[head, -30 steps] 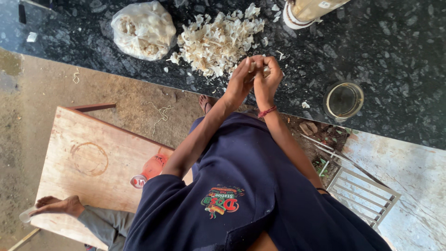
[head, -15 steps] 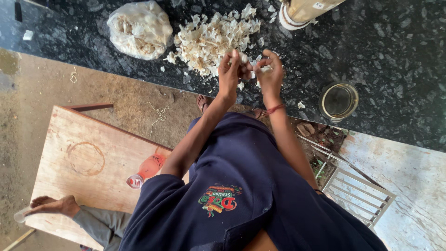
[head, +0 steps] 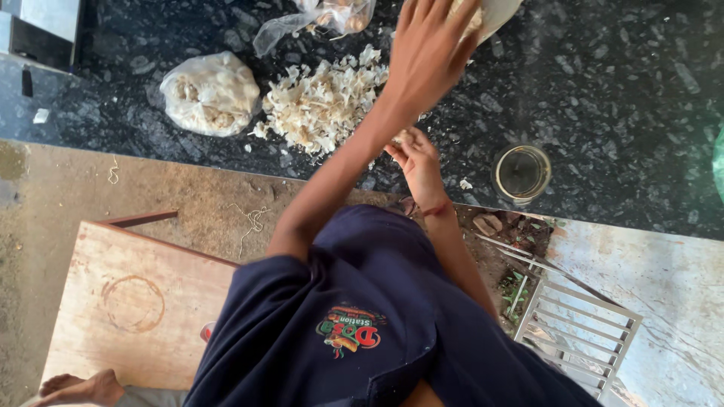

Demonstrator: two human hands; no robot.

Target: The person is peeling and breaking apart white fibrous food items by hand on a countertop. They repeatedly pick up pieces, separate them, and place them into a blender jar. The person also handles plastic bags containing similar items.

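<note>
My left hand (head: 430, 53) is stretched far up the dark speckled stone counter (head: 618, 98), fingers spread and blurred, against a cream-coloured container (head: 494, 13) at the top edge. Whether it grips the container is unclear. My right hand (head: 418, 166), with a red thread at the wrist, is held near the counter's front edge and pinches a small pale piece (head: 398, 140). A heap of pale papery peelings (head: 320, 105) lies just left of both hands.
A knotted plastic bag of pale pieces (head: 211, 94) sits left of the heap, and a clear bag (head: 332, 15) lies at the top. A small round cup (head: 520, 173) stands to the right. Below are a wooden board (head: 128, 301), a metal rack (head: 581, 332) and a bare foot (head: 75, 388).
Both hands were together at the heap's edge. My left hand has since reached up and right to the cream container, while the right hand stayed near the counter's front edge.
</note>
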